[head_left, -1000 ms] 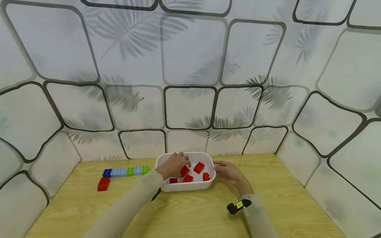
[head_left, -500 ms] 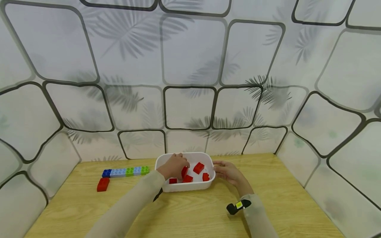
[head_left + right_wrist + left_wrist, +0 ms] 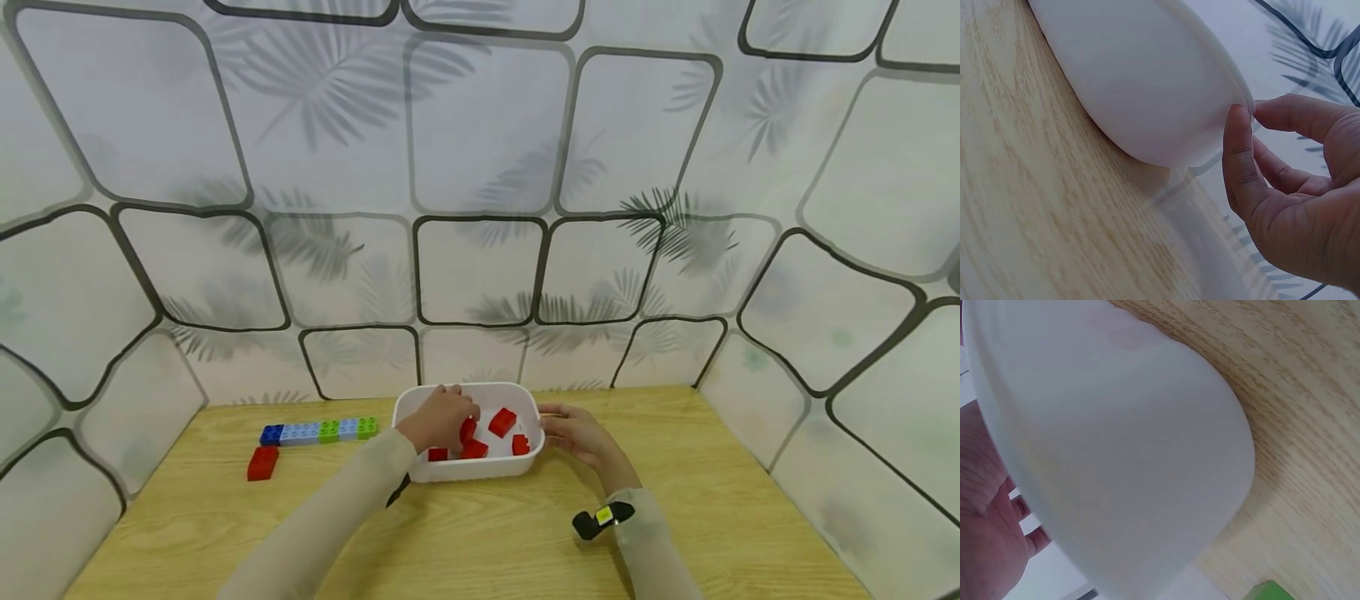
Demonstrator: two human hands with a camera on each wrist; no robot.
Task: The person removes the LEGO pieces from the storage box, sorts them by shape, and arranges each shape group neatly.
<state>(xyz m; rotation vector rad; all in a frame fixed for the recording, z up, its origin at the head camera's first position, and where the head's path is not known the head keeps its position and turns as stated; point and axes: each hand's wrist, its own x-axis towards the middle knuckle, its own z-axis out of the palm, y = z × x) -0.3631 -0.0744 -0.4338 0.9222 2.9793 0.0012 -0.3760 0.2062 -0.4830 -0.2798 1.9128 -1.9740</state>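
Note:
A white plastic tub (image 3: 480, 472) stands near the back wall, with several red toy bricks (image 3: 502, 422) inside. My left hand (image 3: 441, 419) reaches over its left side, palm down. Its fingers hold a red brick (image 3: 467, 431) that is tilted up and partly covered by the hand. In the left wrist view the tub's outer wall (image 3: 1147, 437) hides most of the left hand (image 3: 988, 512) and the brick. At the tub's right end, my right hand (image 3: 576, 435) pinches the rim between thumb and finger, which the right wrist view shows close up (image 3: 1291, 181).
Left of the tub lies a straight row of joined bricks (image 3: 318, 432), dark blue, light blue and green. One loose red brick (image 3: 262, 463) lies just in front of the row's left end. Patterned fabric walls (image 3: 480, 275) enclose the wooden table (image 3: 480, 533) behind and at both sides.
The left fingers have closed in on the red brick, which has tipped more upright inside the tub. My right hand has stayed at the rim.

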